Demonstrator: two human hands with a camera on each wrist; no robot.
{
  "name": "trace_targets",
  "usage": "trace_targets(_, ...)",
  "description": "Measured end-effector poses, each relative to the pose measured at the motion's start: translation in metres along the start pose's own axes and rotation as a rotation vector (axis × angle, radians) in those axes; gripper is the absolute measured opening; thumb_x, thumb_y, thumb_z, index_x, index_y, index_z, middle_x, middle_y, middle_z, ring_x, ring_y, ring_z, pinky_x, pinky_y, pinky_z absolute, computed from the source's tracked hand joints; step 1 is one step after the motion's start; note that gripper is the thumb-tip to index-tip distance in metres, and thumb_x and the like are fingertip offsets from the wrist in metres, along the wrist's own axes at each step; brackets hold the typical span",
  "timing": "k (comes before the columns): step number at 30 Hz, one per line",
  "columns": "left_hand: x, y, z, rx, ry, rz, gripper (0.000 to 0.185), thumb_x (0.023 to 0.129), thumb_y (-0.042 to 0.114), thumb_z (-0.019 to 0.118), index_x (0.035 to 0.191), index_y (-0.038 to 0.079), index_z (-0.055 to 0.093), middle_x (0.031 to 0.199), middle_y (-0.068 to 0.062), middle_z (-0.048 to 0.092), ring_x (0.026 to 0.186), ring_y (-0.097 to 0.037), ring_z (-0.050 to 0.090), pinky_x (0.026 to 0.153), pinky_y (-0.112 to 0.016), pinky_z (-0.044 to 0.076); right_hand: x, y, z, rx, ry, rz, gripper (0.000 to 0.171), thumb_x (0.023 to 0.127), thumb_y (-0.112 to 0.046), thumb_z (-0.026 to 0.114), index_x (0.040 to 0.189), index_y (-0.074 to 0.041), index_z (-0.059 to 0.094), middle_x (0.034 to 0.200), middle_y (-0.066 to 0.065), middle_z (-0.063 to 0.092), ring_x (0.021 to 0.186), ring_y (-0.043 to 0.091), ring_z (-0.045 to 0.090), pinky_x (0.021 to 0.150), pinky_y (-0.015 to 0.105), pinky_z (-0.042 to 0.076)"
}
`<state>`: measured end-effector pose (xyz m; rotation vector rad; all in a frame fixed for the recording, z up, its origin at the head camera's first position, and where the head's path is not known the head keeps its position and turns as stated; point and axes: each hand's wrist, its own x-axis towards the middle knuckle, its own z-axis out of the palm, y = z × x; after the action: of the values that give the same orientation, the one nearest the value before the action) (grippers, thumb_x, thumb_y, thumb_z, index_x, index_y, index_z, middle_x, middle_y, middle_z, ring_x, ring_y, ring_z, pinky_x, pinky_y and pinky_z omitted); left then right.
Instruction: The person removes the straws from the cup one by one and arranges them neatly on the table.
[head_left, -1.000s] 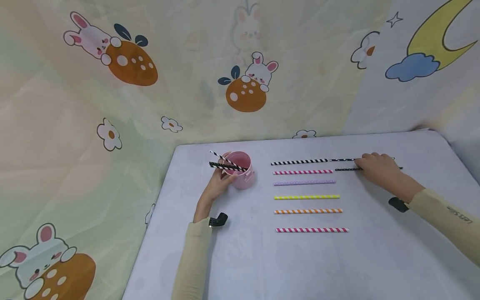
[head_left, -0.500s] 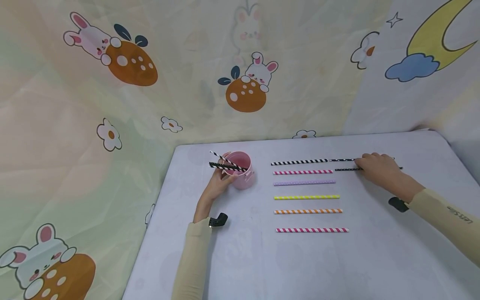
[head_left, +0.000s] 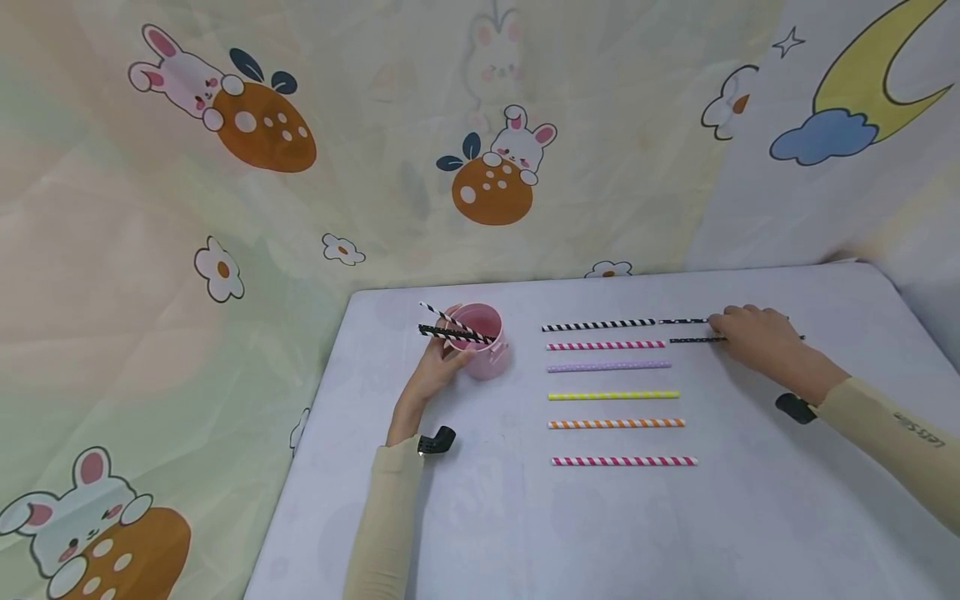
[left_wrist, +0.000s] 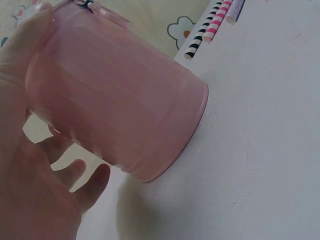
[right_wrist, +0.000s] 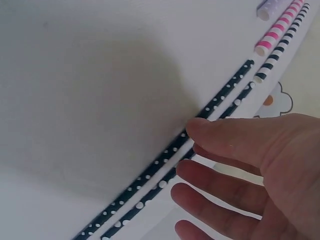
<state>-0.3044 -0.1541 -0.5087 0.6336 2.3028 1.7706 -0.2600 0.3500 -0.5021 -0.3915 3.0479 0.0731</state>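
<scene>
My left hand (head_left: 433, 371) grips a pink translucent cup (head_left: 489, 364), which stands tilted to the left on the table. Several black-and-white paper straws (head_left: 448, 334) lean in its mouth and stick out over the left rim. At the far right, my right hand (head_left: 763, 343) pinches a black paper straw with white dots (right_wrist: 156, 162) between thumb and forefinger; the straw lies on the table. A second dotted straw (right_wrist: 163, 184) runs parallel just beyond it, partly under the fingers.
Left of the right hand lie a black-striped straw (head_left: 598, 324), a pink-striped straw (head_left: 606, 344), a purple one (head_left: 609, 366), a yellow one (head_left: 613, 395), an orange-striped one (head_left: 617, 423) and a red-striped one (head_left: 624, 461). A patterned cloth (head_left: 405, 183) hangs behind the white table (head_left: 480, 517).
</scene>
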Motion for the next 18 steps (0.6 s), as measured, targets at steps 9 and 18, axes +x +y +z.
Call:
trace_targets(9,-0.001,0.0,-0.001,0.009,-0.003,-0.003,0.08,0.092,0.002,0.063,0.159,0.008,0.021,0.157,-0.023,0.036,0.145,-0.039,0.037,0.121,-0.054,0.03,0.007,-0.008,-0.026,0.077,-0.002,-0.015,0.026,0.084,-0.009,0.077,0.106,0.002,0.068,0.092,0.017,0.068,0.081,0.033,0.065,0.071,0.052,0.056)
trace_targets(18,0.0,-0.001,-0.001,0.009,-0.012,0.016,0.08,0.093,0.005,0.065,0.159,0.006,0.021,0.157,-0.024,0.035,0.146,-0.039,0.035,0.122,-0.054,0.029,0.026,-0.038,-0.052,0.258,-0.093,-0.019,0.038,0.089,-0.021,0.075,0.118,0.002,0.066,0.108,0.021,0.069,0.099,0.035,0.065,0.083,0.055,0.055)
